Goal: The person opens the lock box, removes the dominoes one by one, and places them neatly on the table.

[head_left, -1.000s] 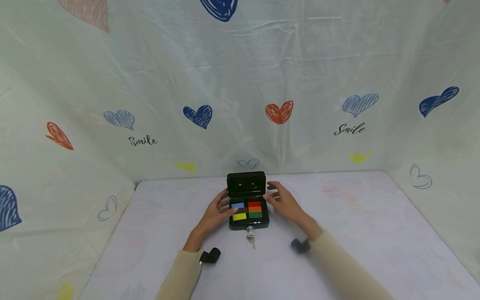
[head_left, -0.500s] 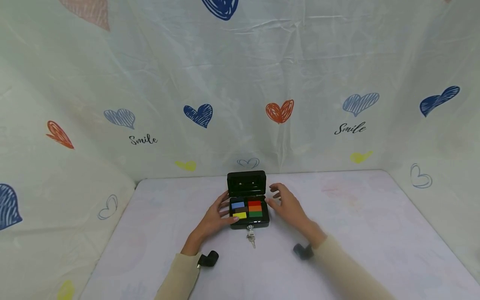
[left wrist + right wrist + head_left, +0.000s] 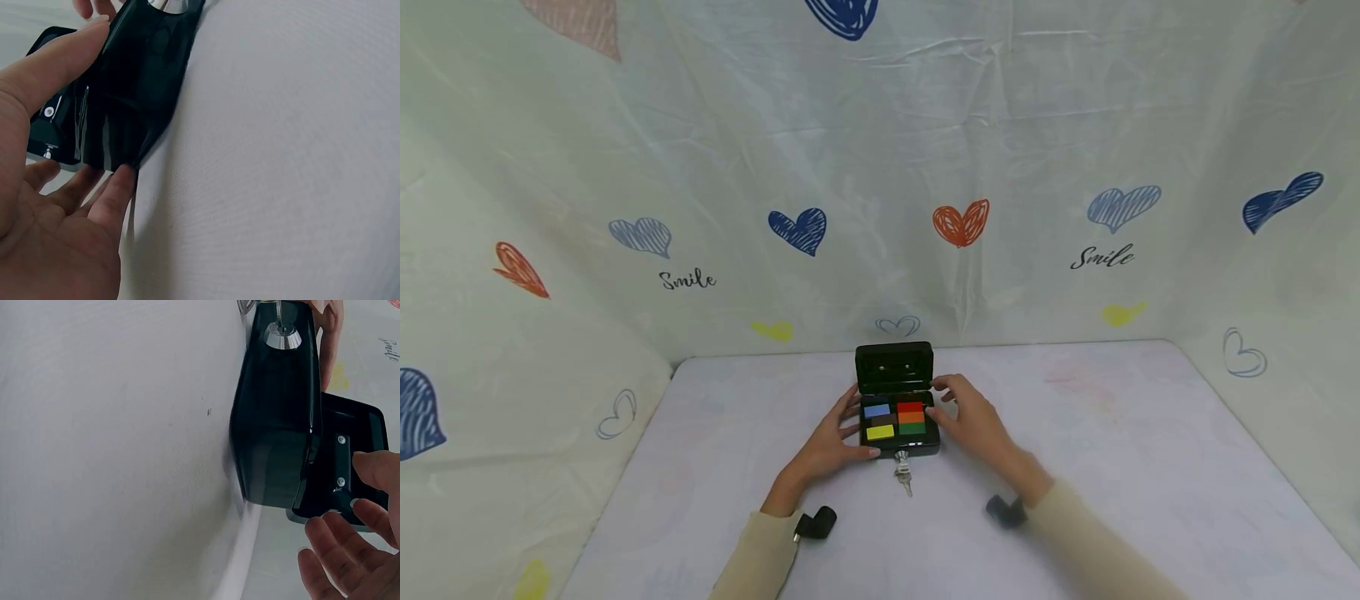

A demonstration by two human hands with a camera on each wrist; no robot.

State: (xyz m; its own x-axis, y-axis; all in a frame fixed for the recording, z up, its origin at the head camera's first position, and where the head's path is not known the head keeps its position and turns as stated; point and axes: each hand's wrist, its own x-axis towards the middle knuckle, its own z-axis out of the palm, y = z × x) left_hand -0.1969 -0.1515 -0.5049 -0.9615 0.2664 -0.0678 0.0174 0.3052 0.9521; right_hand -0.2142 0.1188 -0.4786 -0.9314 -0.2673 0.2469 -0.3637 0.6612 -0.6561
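A small black cash box [image 3: 925, 447] stands on the table with its lid [image 3: 895, 355] raised at the back. Inside lie coloured blocks: blue [image 3: 877, 411], brown [image 3: 883, 421] and yellow [image 3: 880, 432] at left, red [image 3: 910, 407], orange [image 3: 912, 417] and green [image 3: 912, 428] at right. Keys [image 3: 903, 477] hang from the front lock [image 3: 282, 339]. My left hand [image 3: 829, 446] holds the box's left side, fingers along the wall and thumb at the front rim. At the right side, my right hand [image 3: 973, 417] hovers with loosely bent fingers, fingertips near the lid hinge and thumb at the rim.
A white table [image 3: 760, 392] reaches back to a pale curtain [image 3: 880, 150] printed with hearts and "Smile" lettering. Black wrist cameras sit at the left sleeve [image 3: 760, 542] and the right sleeve [image 3: 1090, 533].
My left thumb has slid from over the blocks towards the front rim of the box. The right hand has dropped slightly towards me beside the box, its fingertips closer to the hinge.
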